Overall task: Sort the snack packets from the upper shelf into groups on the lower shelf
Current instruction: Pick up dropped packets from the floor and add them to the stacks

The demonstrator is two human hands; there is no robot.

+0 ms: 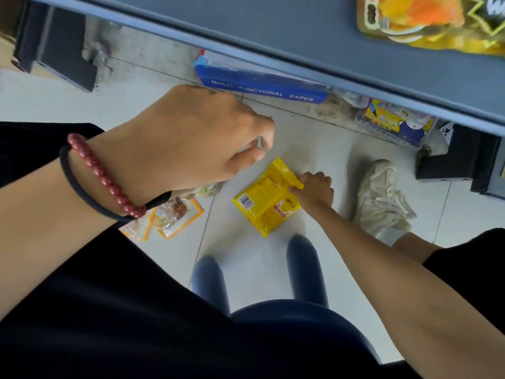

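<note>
Your right hand (pixel 314 190) reaches down and grips the upper edge of a yellow snack packet (pixel 266 198), which lies on the white tiled floor (pixel 328 138). Your left hand (pixel 191 138) hangs above it, fingers curled, thumb against forefinger; whether it holds anything cannot be told. Two orange-edged packets (pixel 175 214) lie on the floor nearby, partly hidden under that wrist. A blue paper ream (pixel 262 86) sits beneath the grey shelf (pixel 300 42), which carries an orange-yellow snack bag (pixel 426 20).

Left grip (pixel 185 138) aloft, right grip (pixel 315 191) low
</note>
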